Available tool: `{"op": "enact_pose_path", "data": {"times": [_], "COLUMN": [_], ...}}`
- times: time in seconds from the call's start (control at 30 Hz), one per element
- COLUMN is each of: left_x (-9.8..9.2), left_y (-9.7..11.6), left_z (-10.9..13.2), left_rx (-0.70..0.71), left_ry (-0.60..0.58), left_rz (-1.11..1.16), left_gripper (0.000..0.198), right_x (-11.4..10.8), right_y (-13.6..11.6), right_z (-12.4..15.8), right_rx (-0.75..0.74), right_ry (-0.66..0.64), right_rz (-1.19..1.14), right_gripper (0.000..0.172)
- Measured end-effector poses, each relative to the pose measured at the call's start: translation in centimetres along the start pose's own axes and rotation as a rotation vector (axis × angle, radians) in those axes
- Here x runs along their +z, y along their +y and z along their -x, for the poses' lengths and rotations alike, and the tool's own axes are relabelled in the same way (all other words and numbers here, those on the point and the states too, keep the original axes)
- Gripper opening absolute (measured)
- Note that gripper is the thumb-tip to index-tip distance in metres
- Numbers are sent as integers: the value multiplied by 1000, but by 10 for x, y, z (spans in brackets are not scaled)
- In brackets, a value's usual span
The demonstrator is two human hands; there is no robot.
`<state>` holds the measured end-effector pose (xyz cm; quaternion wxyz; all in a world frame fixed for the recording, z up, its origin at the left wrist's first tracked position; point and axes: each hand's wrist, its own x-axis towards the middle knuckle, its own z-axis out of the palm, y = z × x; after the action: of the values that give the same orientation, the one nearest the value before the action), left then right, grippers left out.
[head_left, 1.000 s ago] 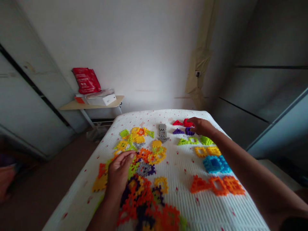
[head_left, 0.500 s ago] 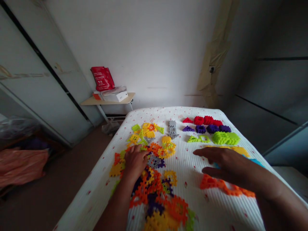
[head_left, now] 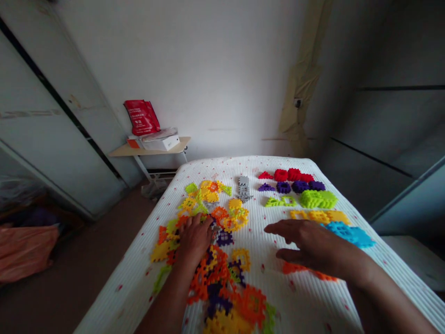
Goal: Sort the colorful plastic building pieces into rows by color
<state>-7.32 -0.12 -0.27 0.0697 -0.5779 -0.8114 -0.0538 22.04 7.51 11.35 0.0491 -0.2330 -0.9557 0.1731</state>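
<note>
My left hand (head_left: pixel 195 237) is over the mixed pile, fingers bent down, closed on a grey toothed plastic building piece (head_left: pixel 215 233) that stands tilted by the thumb. A purple window piece (head_left: pixel 225 238) lies beside it. Orange pieces (head_left: pixel 217 269) and yellow pieces (head_left: pixel 160 251) lie around that hand. My right hand (head_left: pixel 301 234) hovers on the right with fingers apart, holding nothing. Under and past it are orange pieces (head_left: pixel 295 267), yellow pieces (head_left: pixel 321 216) and blue pieces (head_left: pixel 351 233), partly hidden by the hand and forearm.
Red pieces (head_left: pixel 294 175), purple pieces (head_left: pixel 301 186) and green pieces (head_left: pixel 318 199) lie in rows at the far right of the bed (head_left: pixel 257 287). A column of grey pieces (head_left: pixel 244 188) lies mid-bed. A side table (head_left: pixel 127 150) holds a red bag (head_left: pixel 142 117) and a white box (head_left: pixel 162 142).
The grey piece, lying flat before, is now tilted up in my left hand, uncovering the purple window piece. My right hand has shifted left and slightly down. The view has turned slightly.
</note>
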Motion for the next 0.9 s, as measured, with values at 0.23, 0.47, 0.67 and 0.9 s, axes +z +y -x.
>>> {"op": "enact_pose_path", "data": {"times": [0.23,0.47,0.67,0.9], "left_x": [-4,-3,1,-4], "left_y": [9,9,8,17], "left_z": [-3,-6,-7,-1], "left_rx": [-64,-18,-8,-5], "left_ry": [-18,-11,-14,70], "left_rz": [-31,48,145,83], "left_gripper": [32,17,10,19], "right_x": [2,4,7,13], "right_y": [-3,-3,-1,3], "right_z": [0,-3,-4,-4], "right_rx": [-27,-27,-37,-54], "right_ry": [-14,-25,-22,23], "right_rz": [5,25,23,23], "right_gripper": [45,46,46,44]}}
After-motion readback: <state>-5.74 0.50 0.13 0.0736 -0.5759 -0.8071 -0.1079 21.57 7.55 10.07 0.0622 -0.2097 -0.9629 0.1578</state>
